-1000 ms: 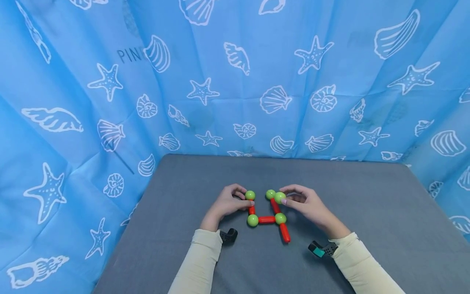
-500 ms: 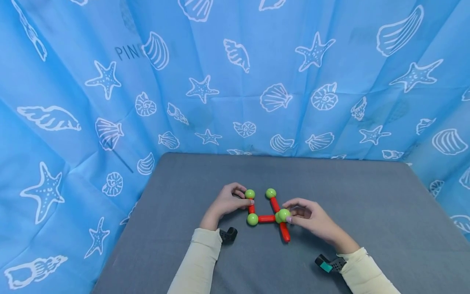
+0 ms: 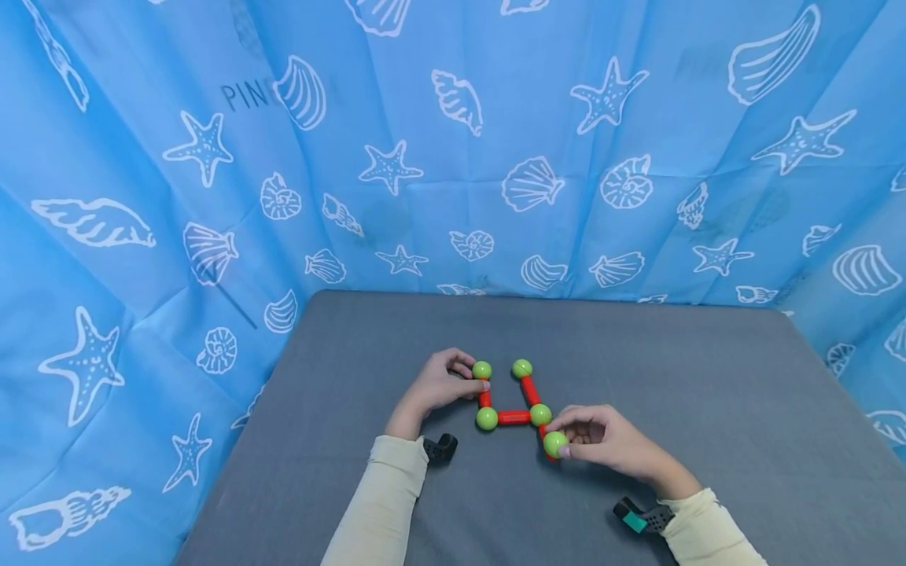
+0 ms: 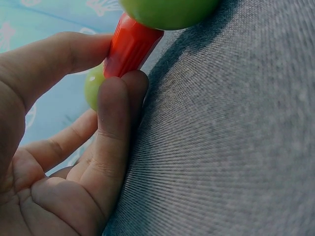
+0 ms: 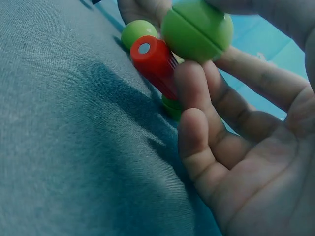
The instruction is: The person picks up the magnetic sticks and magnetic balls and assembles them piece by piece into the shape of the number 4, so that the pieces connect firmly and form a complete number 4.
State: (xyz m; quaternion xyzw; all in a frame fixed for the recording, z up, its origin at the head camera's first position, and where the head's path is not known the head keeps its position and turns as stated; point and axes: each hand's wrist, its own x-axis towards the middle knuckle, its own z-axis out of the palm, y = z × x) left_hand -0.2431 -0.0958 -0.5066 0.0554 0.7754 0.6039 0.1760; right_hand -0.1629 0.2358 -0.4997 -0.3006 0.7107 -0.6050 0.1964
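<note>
Red magnetic rods and green balls form a U-like figure with a tail on the grey table. My left hand [image 3: 440,387] pinches the left red rod [image 4: 132,46] between thumb and fingers, just below the far-left green ball [image 3: 482,370]. In my right hand [image 3: 612,444], a loose green ball [image 3: 555,443] is held by the fingertips over the tail rod [image 5: 155,61], whose free end shows a silver disc. In the right wrist view the held ball [image 5: 197,30] is beside that end; whether they touch I cannot tell. The tail's other end meets the corner ball [image 3: 541,414].
The grey cloth-covered table [image 3: 382,330] extends around the figure. Behind it hangs a blue curtain [image 3: 439,212] with white shells and starfish. Black wrist straps [image 3: 440,449] sit on both wrists, below the figure in view.
My right hand has carried the loose green ball from beside the far-right ball, past the corner ball, down toward me to the tail rod. The left hand keeps its grip on the left rod.
</note>
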